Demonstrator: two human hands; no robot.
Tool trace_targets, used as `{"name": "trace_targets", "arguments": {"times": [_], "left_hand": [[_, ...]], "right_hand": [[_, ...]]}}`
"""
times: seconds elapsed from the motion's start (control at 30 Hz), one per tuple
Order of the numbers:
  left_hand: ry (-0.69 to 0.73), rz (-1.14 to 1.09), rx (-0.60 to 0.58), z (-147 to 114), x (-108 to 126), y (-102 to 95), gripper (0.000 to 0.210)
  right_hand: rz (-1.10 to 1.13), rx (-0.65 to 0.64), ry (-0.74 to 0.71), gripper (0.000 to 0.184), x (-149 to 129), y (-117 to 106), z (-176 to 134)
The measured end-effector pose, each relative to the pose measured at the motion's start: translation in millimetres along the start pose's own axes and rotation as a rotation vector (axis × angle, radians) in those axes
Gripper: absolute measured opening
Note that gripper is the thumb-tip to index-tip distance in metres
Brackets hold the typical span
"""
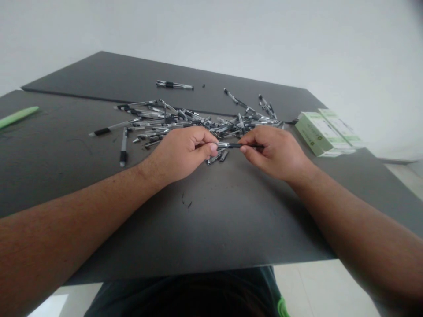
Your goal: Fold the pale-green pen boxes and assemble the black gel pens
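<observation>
Between my two hands a clear pen with black parts (pixel 228 145) lies level, above the near edge of the pile. My left hand (pixel 185 152) is closed, its thumb and forefinger pinching the pen's left end. The fingers of my right hand (pixel 274 152) are closed on the dark right end. Part of the pen is hidden inside both grips. Just behind the hands spreads a loose heap of clear and black pen parts (pixel 155 125). A few short pieces (pixel 218 157) lie right under the held pen.
Two green and white boxes (pixel 317 136) stand at the right. A light green object (pixel 18 116) lies at the far left. Several assembled-looking pens (pixel 174 85) rest together on the back table (pixel 132 70). One single pen part (pixel 124 147) lies left of my left hand.
</observation>
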State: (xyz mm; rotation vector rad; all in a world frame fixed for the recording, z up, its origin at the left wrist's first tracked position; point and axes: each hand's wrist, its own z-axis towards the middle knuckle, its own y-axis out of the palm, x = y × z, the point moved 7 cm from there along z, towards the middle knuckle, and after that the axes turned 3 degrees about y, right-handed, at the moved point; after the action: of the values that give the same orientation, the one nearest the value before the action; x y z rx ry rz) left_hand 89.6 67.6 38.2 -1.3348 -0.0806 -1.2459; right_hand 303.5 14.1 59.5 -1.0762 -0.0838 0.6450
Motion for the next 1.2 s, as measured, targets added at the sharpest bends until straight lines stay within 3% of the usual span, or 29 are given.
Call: {"name": "trace_targets", "arguments": {"times": [0.5,0.67,0.87,0.97,1.07,1.2], "left_hand": [[0.0,0.028,0.043,-1.9,0.9,-0.6,0.018],[-0.007,-0.049,0.147,-5.9,-1.0,-3.9,0.032],[0.081,-0.077,0.115,-7.8,3.2,0.6,0.019],[0.104,-0.072,0.087,-7.7,5.0,3.9,0.018],[0.107,-0.056,0.064,-7.5,6.4,6.5,0.018],[0.122,-0.007,0.026,-7.1,8.3,10.9,0.019]], "right_hand": [[0.017,-0.035,0.072,0.013,4.1,3.0,1.7],[0.014,-0.019,0.136,0.016,18.0,2.3,1.3],[-0.074,0.061,0.219,0.023,39.2,-5.4,7.5],[-0.132,0.044,0.215,0.022,45.7,-4.5,33.1],[-0.174,-0.001,0.161,0.027,50.4,6.3,80.4],[-0.255,-0.185,0.217,0.037,67.3,50.1,156.6]]}}
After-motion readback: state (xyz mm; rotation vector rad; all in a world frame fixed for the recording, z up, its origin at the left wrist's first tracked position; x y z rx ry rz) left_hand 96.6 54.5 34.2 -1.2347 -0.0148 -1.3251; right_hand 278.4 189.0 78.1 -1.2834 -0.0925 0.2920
